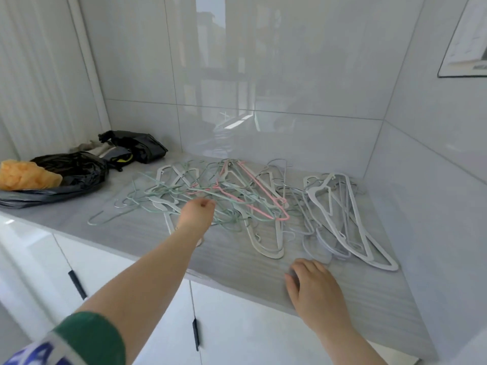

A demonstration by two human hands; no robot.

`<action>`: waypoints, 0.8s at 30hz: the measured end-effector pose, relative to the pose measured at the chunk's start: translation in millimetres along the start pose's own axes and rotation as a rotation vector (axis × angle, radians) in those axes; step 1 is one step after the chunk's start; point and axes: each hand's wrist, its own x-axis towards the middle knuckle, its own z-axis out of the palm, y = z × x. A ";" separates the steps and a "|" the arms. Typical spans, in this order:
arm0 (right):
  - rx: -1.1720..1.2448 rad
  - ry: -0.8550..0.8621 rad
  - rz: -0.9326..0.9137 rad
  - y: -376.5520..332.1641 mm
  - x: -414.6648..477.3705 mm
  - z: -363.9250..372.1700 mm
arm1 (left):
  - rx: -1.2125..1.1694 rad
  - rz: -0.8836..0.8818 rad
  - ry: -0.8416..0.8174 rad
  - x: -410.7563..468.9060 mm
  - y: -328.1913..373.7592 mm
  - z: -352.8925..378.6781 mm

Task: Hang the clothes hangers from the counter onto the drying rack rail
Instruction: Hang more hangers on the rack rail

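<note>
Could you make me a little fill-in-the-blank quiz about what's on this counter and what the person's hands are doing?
1. Among the tangled hangers on the counter, one stands out because it is ____ in colour.
2. The orange cloth lies on a crumpled ____ plastic bag.
3. The person's ____ hand reaches into the tangled pile.
4. The right hand rests flat on the counter, holding ____.

Missing words: pink; black; left; nothing
</note>
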 end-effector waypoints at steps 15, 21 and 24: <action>-0.018 0.055 0.015 2.0 0.6 6.2 | 0.143 -0.183 -0.196 57.1 8.7 44.2; -0.009 0.018 0.011 1.4 0.2 3.0 | -0.063 -0.260 -0.190 53.9 5.2 46.0; -0.010 0.003 0.007 1.0 0.1 2.4 | -0.202 -0.296 -0.219 48.6 9.9 40.0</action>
